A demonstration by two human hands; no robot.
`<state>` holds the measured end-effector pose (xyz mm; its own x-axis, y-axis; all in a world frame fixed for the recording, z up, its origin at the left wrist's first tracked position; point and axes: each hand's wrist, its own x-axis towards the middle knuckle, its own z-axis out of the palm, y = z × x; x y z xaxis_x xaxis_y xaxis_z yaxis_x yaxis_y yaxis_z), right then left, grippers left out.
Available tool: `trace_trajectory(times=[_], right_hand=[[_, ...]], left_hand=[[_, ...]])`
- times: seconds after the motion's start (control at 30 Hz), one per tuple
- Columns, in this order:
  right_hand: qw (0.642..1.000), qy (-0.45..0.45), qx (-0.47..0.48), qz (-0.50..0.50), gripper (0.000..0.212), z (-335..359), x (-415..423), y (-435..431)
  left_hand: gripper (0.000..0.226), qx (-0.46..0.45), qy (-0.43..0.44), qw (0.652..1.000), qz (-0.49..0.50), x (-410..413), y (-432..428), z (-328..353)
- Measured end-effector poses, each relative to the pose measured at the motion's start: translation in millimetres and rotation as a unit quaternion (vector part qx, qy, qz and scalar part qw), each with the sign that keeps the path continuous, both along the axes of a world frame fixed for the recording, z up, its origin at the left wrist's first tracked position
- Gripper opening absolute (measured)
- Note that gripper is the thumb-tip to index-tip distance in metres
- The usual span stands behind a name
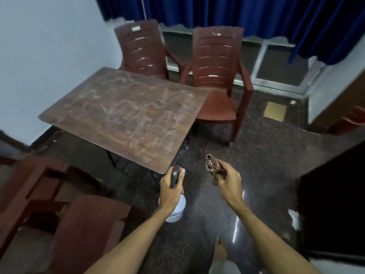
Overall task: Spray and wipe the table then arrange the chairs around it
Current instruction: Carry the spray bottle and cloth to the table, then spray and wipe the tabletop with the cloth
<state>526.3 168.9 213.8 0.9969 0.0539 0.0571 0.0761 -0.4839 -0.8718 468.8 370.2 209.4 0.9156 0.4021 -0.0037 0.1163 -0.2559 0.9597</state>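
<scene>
We grip the spray bottle (176, 208) in our left hand (171, 191), just off the table (126, 115) corner; our right hand (230, 181) clutches the checked cloth (214, 168), bunched above the fingers.

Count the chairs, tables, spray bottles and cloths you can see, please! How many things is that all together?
Table: 1
Chairs: 3 (two beyond the table, one near left)
Spray bottle: 1
Cloth: 1
Total: 6
A reddish shape at the right edge is too cut off to count.
</scene>
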Motion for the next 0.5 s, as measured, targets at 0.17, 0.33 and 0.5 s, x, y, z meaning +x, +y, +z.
trace_trajectory(times=[0.17,0.33,0.5], right_hand=[[0.996,-0.026,-0.038,0.071,0.05,13.4,81.0,12.5],[0.995,-0.02,-0.036,0.086,0.05,13.9,140.5,27.7],[0.997,-0.022,-0.021,0.076,0.051,12.0,180.0,51.1]], left_hand=[[0.024,0.002,0.015,0.997,0.074,53.2,5.0,19.6],[0.025,0.006,0.037,0.994,0.099,102.3,14.2,28.2],[0.031,0.027,0.062,0.99,0.122,145.3,32.5,18.4]])
